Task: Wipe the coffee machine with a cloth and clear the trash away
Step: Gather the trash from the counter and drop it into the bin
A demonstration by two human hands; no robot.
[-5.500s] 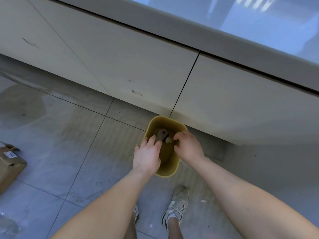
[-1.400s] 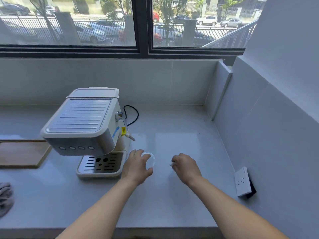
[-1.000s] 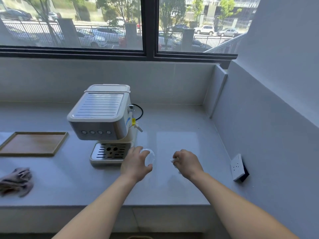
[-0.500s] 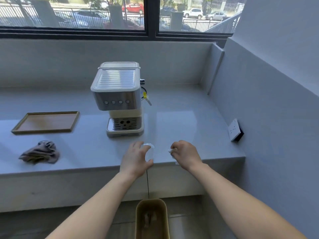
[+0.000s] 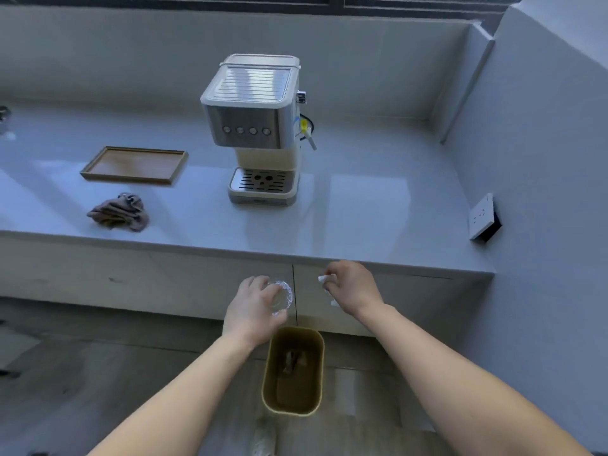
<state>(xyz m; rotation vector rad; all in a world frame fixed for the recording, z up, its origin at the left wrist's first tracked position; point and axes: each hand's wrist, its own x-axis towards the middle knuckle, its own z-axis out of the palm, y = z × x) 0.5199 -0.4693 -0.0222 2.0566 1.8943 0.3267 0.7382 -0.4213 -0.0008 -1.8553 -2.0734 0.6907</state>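
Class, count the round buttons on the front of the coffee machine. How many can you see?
4. The buttons sit in one row across the silver front panel of the coffee machine, above the drip tray. Other sides are hidden.

Grey countertop [image 5: 378,205], glossy, spanning mid frame. Pale backsplash wall [image 5: 131,57] across the top; dark window frame [image 5: 342,0] at the upper edge. Right wall [image 5: 552,133] with a white socket [image 5: 481,215]. Light cabinet fronts [image 5: 131,281] below; grey tiled floor [image 5: 82,373] at lower left.

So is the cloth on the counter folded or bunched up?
Bunched up. The cloth lies in a crumpled heap with loose folds on the counter, in front of the wooden tray.
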